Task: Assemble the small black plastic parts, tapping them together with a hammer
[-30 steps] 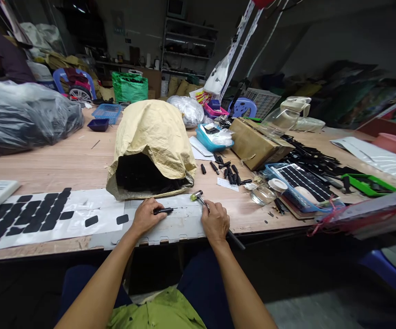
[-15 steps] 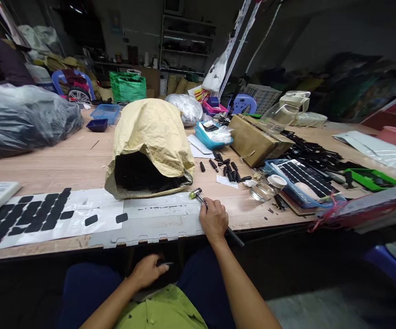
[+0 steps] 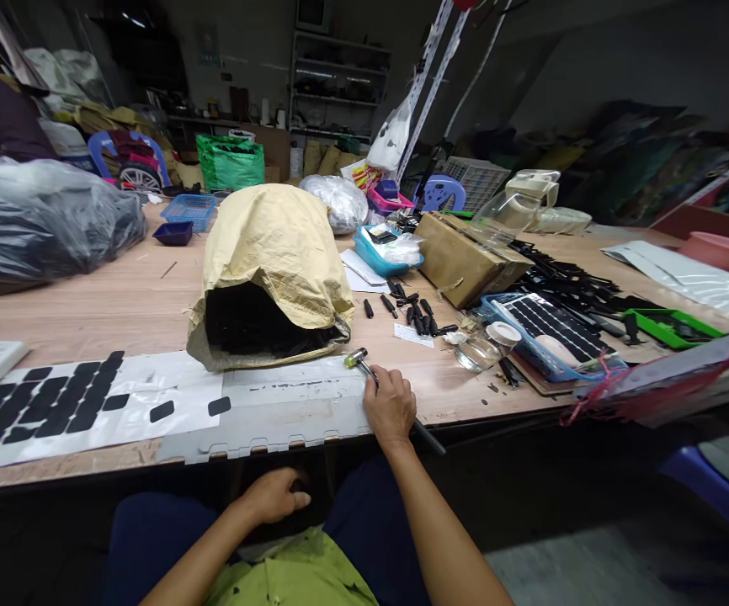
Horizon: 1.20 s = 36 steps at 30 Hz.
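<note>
My right hand is closed around a small hammer at the table's front edge. The hammer's head has a yellowish face and a metal part, and its dark handle sticks out behind my palm. Over my lap, below the table edge, my left hand has its fingers curled in; what they hold, if anything, I cannot make out. A grey board with notches along its front edge lies left of my right hand. Just behind it, a yellowish woven sack lies with its dark mouth facing me.
White sheets with black rounded pads lie at the left. Several black handle-like pieces are scattered right of the sack, near a brown carton. Farther right sit a blue basket and a green tray. A purple stool stands at right.
The view has shifted slightly. My left hand's fingers have curled in, and the thin pale thing seen at its fingertips no longer shows. My right hand keeps its grip on the hammer.
</note>
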Each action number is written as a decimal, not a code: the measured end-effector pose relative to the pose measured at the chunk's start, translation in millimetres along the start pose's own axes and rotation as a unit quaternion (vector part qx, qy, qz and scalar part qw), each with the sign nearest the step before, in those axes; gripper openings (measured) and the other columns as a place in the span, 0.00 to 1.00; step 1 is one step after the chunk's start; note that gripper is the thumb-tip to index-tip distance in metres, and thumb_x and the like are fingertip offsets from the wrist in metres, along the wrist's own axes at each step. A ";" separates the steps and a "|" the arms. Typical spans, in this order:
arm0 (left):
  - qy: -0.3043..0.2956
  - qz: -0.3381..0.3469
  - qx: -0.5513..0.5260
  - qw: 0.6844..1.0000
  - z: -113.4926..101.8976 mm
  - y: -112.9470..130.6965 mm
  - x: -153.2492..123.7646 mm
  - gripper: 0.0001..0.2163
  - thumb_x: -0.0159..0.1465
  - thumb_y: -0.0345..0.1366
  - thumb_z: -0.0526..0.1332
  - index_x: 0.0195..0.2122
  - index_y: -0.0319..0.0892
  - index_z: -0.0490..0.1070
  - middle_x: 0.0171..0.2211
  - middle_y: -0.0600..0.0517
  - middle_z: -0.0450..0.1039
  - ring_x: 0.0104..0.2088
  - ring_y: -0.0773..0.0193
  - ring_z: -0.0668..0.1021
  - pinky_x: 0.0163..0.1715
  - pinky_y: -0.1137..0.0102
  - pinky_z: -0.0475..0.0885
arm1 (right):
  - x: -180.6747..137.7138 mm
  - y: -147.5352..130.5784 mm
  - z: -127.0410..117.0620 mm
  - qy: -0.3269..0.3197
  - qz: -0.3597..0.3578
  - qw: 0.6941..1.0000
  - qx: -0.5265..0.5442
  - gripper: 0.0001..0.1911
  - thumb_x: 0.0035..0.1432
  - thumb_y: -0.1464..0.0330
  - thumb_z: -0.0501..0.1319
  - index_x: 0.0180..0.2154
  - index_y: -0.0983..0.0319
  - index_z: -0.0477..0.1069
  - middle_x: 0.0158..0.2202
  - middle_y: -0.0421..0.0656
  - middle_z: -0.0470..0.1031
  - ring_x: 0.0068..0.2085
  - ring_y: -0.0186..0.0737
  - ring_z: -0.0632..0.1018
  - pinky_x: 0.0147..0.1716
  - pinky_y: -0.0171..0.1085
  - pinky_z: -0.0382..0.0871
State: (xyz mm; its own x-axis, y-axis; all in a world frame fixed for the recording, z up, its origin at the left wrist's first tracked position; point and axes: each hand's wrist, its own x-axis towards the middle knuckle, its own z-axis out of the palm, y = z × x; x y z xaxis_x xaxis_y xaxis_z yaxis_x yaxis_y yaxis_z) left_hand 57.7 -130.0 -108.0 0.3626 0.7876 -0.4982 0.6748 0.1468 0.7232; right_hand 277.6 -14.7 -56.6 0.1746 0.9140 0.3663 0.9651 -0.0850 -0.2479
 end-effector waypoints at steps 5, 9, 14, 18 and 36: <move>0.012 0.158 -0.003 0.987 -28.2 70.9 -23.4 0.13 0.58 0.39 0.63 0.44 0.47 0.79 0.33 0.53 0.80 0.33 0.61 0.79 0.34 0.72 0.70 | -1.1 -3.4 -4.7 -0.017 0.005 1.000 0.001 0.13 0.63 0.68 0.56 0.47 0.59 0.74 0.40 0.46 0.72 0.40 0.43 0.68 0.37 0.38 0.55; 0.130 0.257 -0.030 0.957 -58.4 95.1 -15.0 0.09 0.63 0.37 0.60 0.40 0.45 0.79 0.35 0.53 0.81 0.33 0.65 0.79 0.35 0.73 0.69 | 7.0 1.0 -14.5 -0.078 0.009 0.997 0.017 0.14 0.63 0.68 0.56 0.47 0.58 0.75 0.41 0.47 0.74 0.42 0.44 0.71 0.38 0.38 0.57; 0.278 0.218 0.034 0.935 -80.0 69.9 19.0 0.08 0.62 0.34 0.60 0.38 0.42 0.79 0.32 0.51 0.80 0.30 0.64 0.78 0.33 0.71 0.69 | 59.2 27.7 -20.3 -0.172 0.047 0.979 0.103 0.17 0.60 0.63 0.56 0.48 0.57 0.76 0.41 0.45 0.78 0.41 0.43 0.75 0.39 0.37 0.63; 0.271 0.235 0.040 0.933 -81.6 55.0 27.5 0.08 0.63 0.32 0.59 0.36 0.43 0.78 0.33 0.51 0.80 0.33 0.64 0.79 0.35 0.71 0.70 | 125.4 47.0 -9.0 -0.095 0.127 0.982 0.099 0.21 0.60 0.64 0.56 0.53 0.61 0.73 0.41 0.48 0.79 0.42 0.44 0.77 0.40 0.36 0.66; 0.254 0.220 0.009 0.942 -79.9 58.5 24.6 0.09 0.64 0.32 0.56 0.37 0.43 0.78 0.31 0.50 0.79 0.32 0.63 0.78 0.34 0.70 0.70 | 222.1 49.8 50.3 -0.111 0.133 0.985 0.027 0.17 0.58 0.66 0.59 0.46 0.64 0.78 0.47 0.57 0.76 0.46 0.49 0.77 0.44 0.41 0.68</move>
State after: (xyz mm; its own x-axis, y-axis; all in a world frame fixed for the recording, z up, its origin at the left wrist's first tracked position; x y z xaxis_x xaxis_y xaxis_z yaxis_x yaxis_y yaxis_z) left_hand 54.8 -54.3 -39.7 0.2587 0.9551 0.1442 0.5426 -0.2672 0.7963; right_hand 354.5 204.0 -32.7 0.3676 0.9266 0.0792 0.8781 -0.3178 -0.3576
